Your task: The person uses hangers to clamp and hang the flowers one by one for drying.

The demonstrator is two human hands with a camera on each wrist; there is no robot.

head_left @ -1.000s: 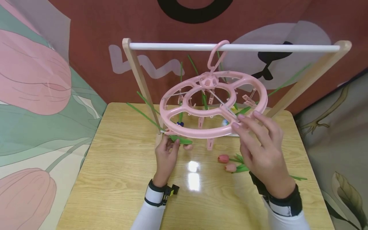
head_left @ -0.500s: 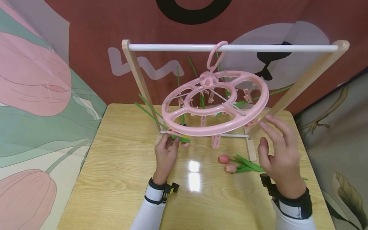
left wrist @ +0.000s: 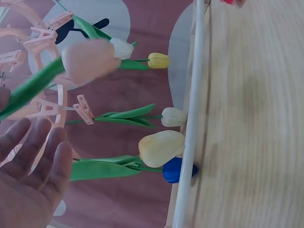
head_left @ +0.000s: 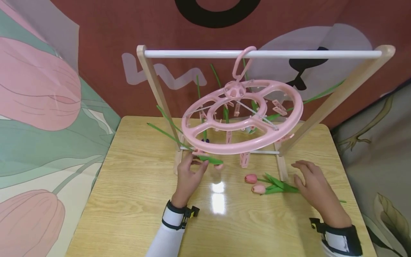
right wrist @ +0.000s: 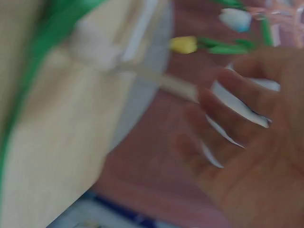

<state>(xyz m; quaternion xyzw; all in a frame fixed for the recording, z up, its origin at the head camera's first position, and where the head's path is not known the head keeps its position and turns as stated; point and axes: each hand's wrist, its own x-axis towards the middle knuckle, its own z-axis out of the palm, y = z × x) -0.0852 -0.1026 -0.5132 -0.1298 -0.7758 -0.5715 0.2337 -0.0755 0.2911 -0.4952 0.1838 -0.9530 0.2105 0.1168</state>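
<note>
A pink round clip hanger (head_left: pixel 244 144) hangs by its hook from the white bar of a rack. At its left front edge my left hand (head_left: pixel 189 176) pinches a pale pink tulip (head_left: pixel 218 166) by its leafy stem, close under a pink clothespin (head_left: pixel 199 152). The left wrist view shows that tulip's bloom (left wrist: pixel 90 61) just past the fingers. My right hand (head_left: pixel 318 187) hovers at the right, its fingers loosely bent and holding nothing. Beside it, two tulips, one coral (head_left: pixel 251 178) and one light pink (head_left: pixel 258 189), lie on the table.
Several tulips hang bloom-down from the hanger, among them blue (left wrist: pixel 173 170), cream (left wrist: pixel 161 148) and yellow (left wrist: pixel 158 60) ones. The rack's wooden posts (head_left: pixel 340 98) and low white rail (left wrist: pixel 192 109) stand on the wooden table (head_left: pixel 135 200), before a patterned cloth.
My right hand has left the hanger's rim and come down to the right, towards the tulips on the table. My left hand has shifted slightly right with its tulip.
</note>
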